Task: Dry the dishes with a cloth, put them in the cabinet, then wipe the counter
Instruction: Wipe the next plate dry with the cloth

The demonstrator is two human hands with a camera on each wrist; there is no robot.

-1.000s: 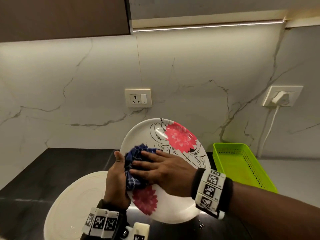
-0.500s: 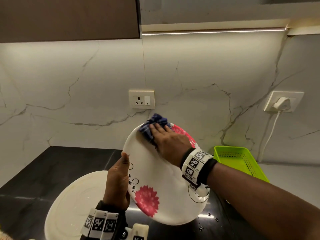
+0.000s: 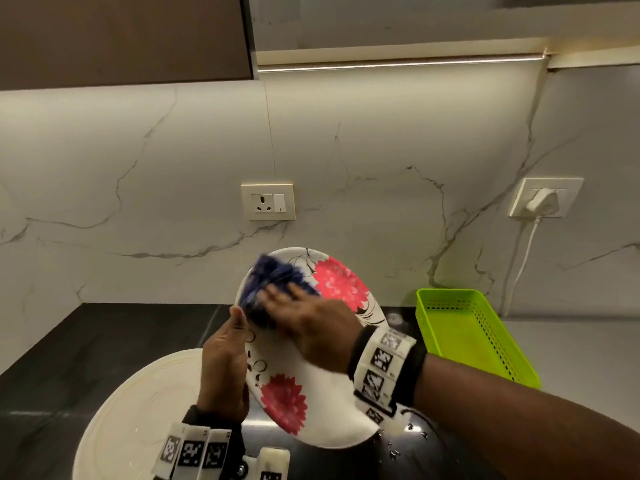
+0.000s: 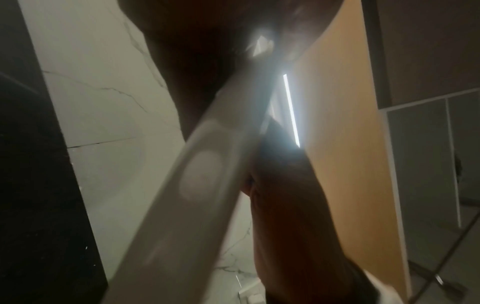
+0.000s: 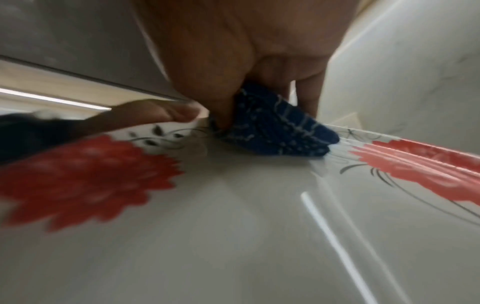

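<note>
Two hands share the work: my left hand [image 3: 223, 367] grips the floral plate [image 3: 322, 407] by its rim, tilted at lower centre above the counter [image 3: 104, 341], so my flat right hand [image 3: 311, 323] can press the blue cloth [image 3: 273, 278] across it.

The plate [image 3: 329, 386] is white with red-pink flowers, one near its top and one near its bottom, joined by thin black curling lines and small black leaves; the right wrist view shows the same red blooms and black stems. The cloth [image 3: 273, 282] is dark blue with a fine check of pale lines. A second dish [image 3: 138, 410] is plain cream. The counter [image 3: 104, 341] is black, faintly streaked. The wall [image 3: 381, 150] is white marble with grey veins. The basket [image 3: 474, 334] is bright lime green with rows of small holes. The socket [image 3: 268, 201] is cream. The cabinet [image 3: 121, 36] is brown. The wristbands [image 3: 381, 362] are white with black square markers.
</note>
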